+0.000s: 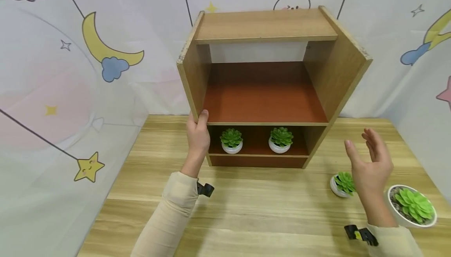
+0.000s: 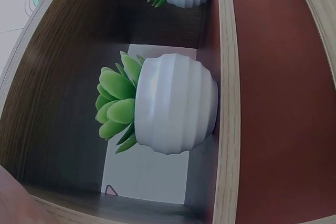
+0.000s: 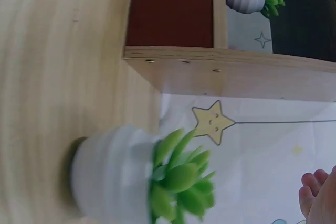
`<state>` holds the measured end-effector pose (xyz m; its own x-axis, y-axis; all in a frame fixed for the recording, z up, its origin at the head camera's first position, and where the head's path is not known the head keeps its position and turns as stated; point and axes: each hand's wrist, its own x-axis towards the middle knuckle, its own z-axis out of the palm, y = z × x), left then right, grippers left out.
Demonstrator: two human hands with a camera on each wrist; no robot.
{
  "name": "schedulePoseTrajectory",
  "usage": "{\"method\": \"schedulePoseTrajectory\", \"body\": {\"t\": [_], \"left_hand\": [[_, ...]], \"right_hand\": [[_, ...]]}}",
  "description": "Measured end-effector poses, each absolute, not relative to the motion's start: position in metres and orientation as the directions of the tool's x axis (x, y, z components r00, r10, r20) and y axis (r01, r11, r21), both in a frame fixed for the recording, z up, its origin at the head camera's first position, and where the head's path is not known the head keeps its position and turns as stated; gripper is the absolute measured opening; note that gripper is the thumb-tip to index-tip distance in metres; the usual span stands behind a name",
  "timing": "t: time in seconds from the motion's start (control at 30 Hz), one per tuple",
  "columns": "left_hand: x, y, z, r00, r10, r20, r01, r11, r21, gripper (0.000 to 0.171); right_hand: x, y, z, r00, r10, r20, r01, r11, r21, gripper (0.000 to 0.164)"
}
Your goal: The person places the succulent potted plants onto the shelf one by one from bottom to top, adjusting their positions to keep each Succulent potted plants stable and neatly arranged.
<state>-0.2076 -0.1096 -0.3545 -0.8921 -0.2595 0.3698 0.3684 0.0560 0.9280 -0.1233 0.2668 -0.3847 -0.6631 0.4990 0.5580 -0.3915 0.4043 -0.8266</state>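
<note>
A wooden shelf unit [image 1: 266,92] with reddish-brown boards stands on the table. My left hand [image 1: 198,135] grips the front edge of its left side panel, thumb inside and fingers around the outside. Two small potted succulents sit on the lower board: the left one [image 1: 231,141] just right of that hand, its ribbed white pot [image 2: 176,103] filling the left wrist view, and the right one [image 1: 280,139] farther along. Held in the air right of the shelf, my right hand [image 1: 372,169] has fingers apart and nothing in it. It partly hides another small succulent [image 1: 342,184] on the table.
A larger white bowl with a green succulent [image 1: 412,206] stands at the right, beside my right forearm. Wood-grain tabletop [image 1: 253,210] extends in front of the shelf. Printed cloth [image 1: 70,92] hangs behind and along both sides.
</note>
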Motion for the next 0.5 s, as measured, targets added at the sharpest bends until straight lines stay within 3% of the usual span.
{"method": "schedulePoseTrajectory", "body": {"t": [0.5], "left_hand": [[-0.210, -0.109, -0.357, -0.888, -0.264, 0.378, 0.378, 0.052, 0.924, 0.043]], "right_hand": [[-0.107, 0.294, -0.412, -0.704, 0.507, 0.497, -0.271, 0.456, -0.848, 0.054]]}}
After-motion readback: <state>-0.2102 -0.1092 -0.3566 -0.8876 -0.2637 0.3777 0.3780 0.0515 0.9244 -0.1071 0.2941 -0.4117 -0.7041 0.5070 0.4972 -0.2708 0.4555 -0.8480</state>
